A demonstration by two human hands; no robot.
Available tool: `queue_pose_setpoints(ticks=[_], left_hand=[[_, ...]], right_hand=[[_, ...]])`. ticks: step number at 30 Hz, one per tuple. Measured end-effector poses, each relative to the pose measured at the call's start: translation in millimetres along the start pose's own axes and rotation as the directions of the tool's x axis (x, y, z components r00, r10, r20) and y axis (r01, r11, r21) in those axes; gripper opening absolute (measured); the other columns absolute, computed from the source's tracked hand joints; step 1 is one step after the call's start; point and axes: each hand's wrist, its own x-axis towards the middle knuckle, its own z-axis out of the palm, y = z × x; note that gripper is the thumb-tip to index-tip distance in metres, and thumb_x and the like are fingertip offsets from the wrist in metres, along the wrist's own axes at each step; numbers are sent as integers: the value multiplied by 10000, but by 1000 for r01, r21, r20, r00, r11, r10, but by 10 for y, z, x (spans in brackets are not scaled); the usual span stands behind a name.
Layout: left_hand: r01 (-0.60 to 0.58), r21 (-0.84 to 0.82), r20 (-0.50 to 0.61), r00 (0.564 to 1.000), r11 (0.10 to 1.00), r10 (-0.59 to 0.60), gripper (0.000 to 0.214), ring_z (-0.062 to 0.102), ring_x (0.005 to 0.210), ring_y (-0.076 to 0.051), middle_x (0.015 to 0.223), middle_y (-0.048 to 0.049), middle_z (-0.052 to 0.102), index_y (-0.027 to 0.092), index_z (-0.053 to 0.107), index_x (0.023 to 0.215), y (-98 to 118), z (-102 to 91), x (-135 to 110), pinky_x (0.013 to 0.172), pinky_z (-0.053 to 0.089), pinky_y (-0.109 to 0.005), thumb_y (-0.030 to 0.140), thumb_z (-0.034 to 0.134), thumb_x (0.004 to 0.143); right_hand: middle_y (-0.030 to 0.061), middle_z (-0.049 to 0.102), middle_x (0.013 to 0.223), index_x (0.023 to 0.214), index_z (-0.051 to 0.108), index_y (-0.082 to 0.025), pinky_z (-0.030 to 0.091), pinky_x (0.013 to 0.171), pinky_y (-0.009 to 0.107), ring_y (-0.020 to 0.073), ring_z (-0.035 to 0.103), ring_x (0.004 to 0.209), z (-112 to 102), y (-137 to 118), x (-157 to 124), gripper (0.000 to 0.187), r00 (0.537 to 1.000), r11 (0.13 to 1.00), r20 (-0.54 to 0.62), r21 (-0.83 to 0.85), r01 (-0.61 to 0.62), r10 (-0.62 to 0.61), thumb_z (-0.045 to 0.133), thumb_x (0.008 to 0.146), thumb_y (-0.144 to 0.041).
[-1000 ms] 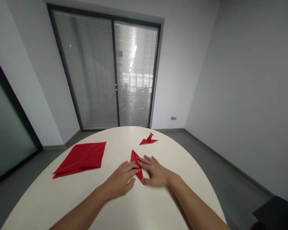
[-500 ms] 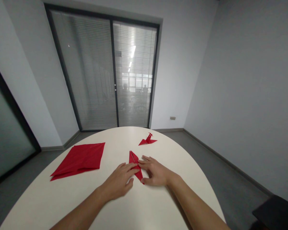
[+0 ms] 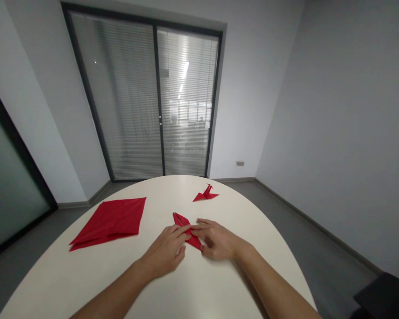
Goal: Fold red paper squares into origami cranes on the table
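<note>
A folded red paper [image 3: 182, 220], slim and kite-shaped with a slit down its upper part, lies slanted on the white round table [image 3: 173, 292]. My left hand [image 3: 166, 250] rests palm-down at its left side, fingers stretched out and fingertips on the paper's middle. From the right, my right hand [image 3: 217, 239] holds the paper, its index finger on the middle and its thumb at the lower tip. The fingers cover the paper's centre. Beyond my right hand stands a folded red paper crane [image 3: 206, 194] with spread wings.
Larger red paper sheets [image 3: 116, 219] lie stacked at the table's left side. Behind the table is a glass partition with blinds [image 3: 129, 102]. A dark chair [image 3: 385, 297] shows at the lower right.
The folded paper has turned anticlockwise, its upper tip shifting left and its lower tip right. My right hand has moved slightly right; my left hand stays almost in place.
</note>
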Motion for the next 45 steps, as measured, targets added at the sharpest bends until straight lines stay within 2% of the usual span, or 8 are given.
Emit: queue_pose_setpoints(ticks=[4,8,15,21,28,32,38,45], left_hand=[[41,13,-44,998,999,-41,368,530,1207,-289,1313,-59,650,214,647,1215,-22,25,-6,1064,423,-516,145,549,868],[103,-29,-90,990,994,-105,398,544,1191,-285,1247,-71,680,195,623,1242,-51,83,-2,1046,439,-482,130,560,854],[190,-115,-132,970,975,-204,197,613,998,-240,1070,-45,728,221,693,1020,-85,115,7,879,489,-389,159,541,912],[219,-96,-146,962,971,-231,239,616,959,-241,1016,-36,742,228,730,1008,-86,76,7,866,474,-392,214,498,955],[283,-65,-157,944,957,-290,249,641,939,-243,1008,-43,747,229,730,1008,-111,90,25,863,487,-391,231,487,955],[291,-86,-149,942,953,-302,215,645,946,-237,1007,-35,744,223,718,990,-130,101,42,866,487,-374,217,507,947],[297,-110,-148,939,949,-311,196,643,979,-226,1037,-30,738,218,697,999,-151,117,61,901,483,-374,132,541,917],[203,-52,-158,965,978,-208,241,622,1048,-249,1029,-26,753,247,738,986,-152,91,63,946,488,-435,120,548,909]], right_hand=[[48,668,1317,1287,632,-223,238,1229,428,187,606,1227,-41,-19,11,646,998,999,18,4,53,-53,470,691,-33],[25,733,1183,1208,675,-228,283,1211,427,183,640,1161,-45,-27,14,622,999,998,6,-30,49,-48,446,672,-10],[20,754,1109,1089,724,-224,325,1177,402,188,653,1091,-13,4,8,545,998,997,-10,-45,59,-59,461,666,-2],[52,750,1027,1028,757,-203,454,1012,348,213,627,1047,-15,-25,11,496,998,998,-64,-53,20,-23,476,673,-1],[55,743,954,1032,746,-202,480,903,325,213,634,935,-1,-84,39,263,994,995,-82,-67,-75,70,553,858,-161],[50,749,958,1033,749,-212,463,888,322,210,632,922,42,-53,56,223,991,988,-81,-108,-114,105,552,933,-241],[33,736,1029,1212,704,-285,456,854,293,193,627,944,98,-18,49,302,989,990,-88,-73,-124,117,535,968,-231],[55,708,1036,1117,752,-294,461,835,307,199,622,956,81,77,70,296,978,965,-113,-179,-194,176,516,969,-196]])
